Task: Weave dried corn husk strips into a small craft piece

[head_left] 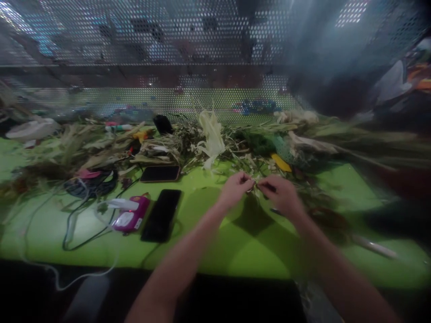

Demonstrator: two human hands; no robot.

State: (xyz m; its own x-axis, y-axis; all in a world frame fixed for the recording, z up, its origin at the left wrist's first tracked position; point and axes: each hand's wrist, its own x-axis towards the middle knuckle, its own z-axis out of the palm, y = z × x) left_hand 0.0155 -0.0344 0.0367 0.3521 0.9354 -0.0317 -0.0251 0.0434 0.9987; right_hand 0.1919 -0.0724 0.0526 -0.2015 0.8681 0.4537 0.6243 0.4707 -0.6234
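Observation:
Over the green table, my left hand and my right hand are close together, slightly right of the middle. The fingers of both are closed in a pinch on something small and pale between them, too blurred to name. A dark, thin object shows just under my right hand. Beyond my hands stands a pale bundle of husk-like leaves, amid a heap of dried plant stems.
Two phones lie left of my hands, beside a pink device with cables. A yellow object is beyond my right hand. A perforated metal screen rises behind.

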